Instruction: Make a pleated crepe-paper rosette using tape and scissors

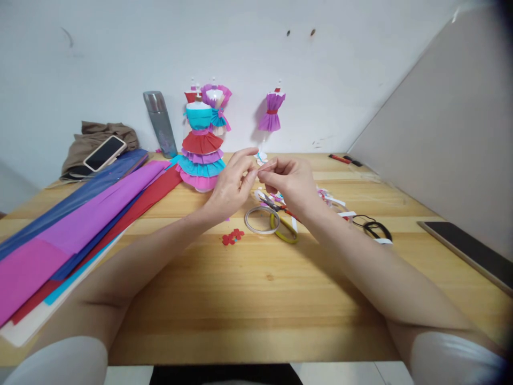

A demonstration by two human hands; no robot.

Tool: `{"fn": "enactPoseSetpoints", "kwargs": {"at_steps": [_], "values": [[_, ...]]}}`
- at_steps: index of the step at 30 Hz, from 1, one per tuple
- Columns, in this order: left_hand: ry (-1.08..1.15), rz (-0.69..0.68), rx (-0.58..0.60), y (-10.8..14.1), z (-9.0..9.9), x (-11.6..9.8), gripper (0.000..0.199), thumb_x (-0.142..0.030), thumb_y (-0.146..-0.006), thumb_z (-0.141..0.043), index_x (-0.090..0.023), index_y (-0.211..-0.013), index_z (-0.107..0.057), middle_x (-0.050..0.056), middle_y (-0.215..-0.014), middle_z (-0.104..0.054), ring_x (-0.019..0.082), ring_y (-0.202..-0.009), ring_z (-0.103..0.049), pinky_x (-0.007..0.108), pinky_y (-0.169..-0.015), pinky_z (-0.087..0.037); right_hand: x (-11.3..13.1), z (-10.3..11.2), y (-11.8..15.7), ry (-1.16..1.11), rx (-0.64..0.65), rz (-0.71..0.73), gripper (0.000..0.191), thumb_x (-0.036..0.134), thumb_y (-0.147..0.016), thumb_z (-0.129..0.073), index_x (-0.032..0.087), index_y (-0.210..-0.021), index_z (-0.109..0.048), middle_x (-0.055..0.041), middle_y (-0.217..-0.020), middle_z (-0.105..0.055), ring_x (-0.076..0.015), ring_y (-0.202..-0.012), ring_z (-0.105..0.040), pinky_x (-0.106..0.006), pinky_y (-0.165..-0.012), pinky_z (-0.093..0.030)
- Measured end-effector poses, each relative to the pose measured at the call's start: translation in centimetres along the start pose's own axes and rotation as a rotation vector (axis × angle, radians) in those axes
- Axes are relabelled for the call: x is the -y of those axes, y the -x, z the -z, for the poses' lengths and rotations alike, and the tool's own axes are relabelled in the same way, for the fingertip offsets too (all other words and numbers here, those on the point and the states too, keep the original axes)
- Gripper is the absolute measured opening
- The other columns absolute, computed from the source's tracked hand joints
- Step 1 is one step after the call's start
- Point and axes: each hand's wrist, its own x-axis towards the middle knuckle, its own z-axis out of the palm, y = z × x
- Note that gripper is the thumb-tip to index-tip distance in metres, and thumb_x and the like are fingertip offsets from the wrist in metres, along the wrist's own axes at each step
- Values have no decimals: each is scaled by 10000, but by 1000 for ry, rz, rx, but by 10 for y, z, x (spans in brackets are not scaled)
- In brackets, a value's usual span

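Though it blurs, a tiny piece (259,170) seems pinched between right fingers (274,176).

Anything pinched between left hand (234,184) and right hand (294,182) too small to tell. Paper scraps (324,195) partly hidden behind right forearm. Rear purple dress (224,93) partly covered by front dress (202,143). Pink paper (32,272) cut by left edge.

The light was even and quite bright, seemingly from above and the right, because the small purple paper dress (273,113) threw a soft shadow leftward on the whitish wall (224,37). Under the right forearm (360,267), the light wooden desk (240,310) was darker. Between the left hand (233,185) and right hand (295,183), detail was blurred. The upper right corner fell into black.
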Motion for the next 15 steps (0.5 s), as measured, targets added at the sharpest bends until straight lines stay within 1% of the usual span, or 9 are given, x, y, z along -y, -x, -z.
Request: {"fn": "enactPoseSetpoints", "kwargs": {"at_steps": [2,5,8,10,13,15], "values": [[-4,5,6,0,-1,1,223,-208,-1028,-468,-232,-806,-480,144,-1319,-656,266,-1365,-531,378,-1075,-443,0,-2,-1,-6,-8,-13,302,456,-677,-825,279,-639,-583,-2,-557,-538,-137,-464,-412,-334,-467,-356],[23,51,13,1,-2,0,220,-221,-1035,-461,-233,-817,-475,132,-1387,-625,242,-1371,-530,356,-1056,-463,1,-4,-1,-6,-6,-38,278,422,-644,-779,267,-630,-549,37,-508,-470,-115,-450,-365,-299,-459,-301],[79,122,1,2,-5,0,210,-209,-1024,-473,-226,-815,-489,128,-1429,-601,233,-1303,-578,348,-1036,-478,2,-4,-1,-3,15,-63,233,379,-632,-743,266,-628,-539,53,-492,-439,-114,-454,-356,-293,-469,-293],[143,175,-20,1,-6,1,201,-213,-1018,-483,-219,-818,-510,110,-1405,-616,222,-1208,-624,354,-1019,-491,2,-2,-1,-12,39,-71,186,346,-638,-725,264,-645,-557,43,-518,-469,-119,-464,-377,-303,-485,-319],[215,225,-54,-1,-6,5,205,-233,-1014,-491,-207,-815,-532,89,-1381,-637,204,-1101,-659,353,-962,-519,0,4,-3,-14,95,-68,120,323,-665,-714,261,-721,-628,5,-619,-581,-143,-500,-466,-331,-516,-380],[227,237,-60,-3,-5,8,209,-246,-1012,-490,-197,-811,-524,90,-1405,-632,192,-1074,-674,330,-896,-541,-1,9,-6,-25,99,-41,145,319,-674,-728,265,-794,-669,-10,-691,-648,-160,-529,-524,-341,-526,-412]]}}
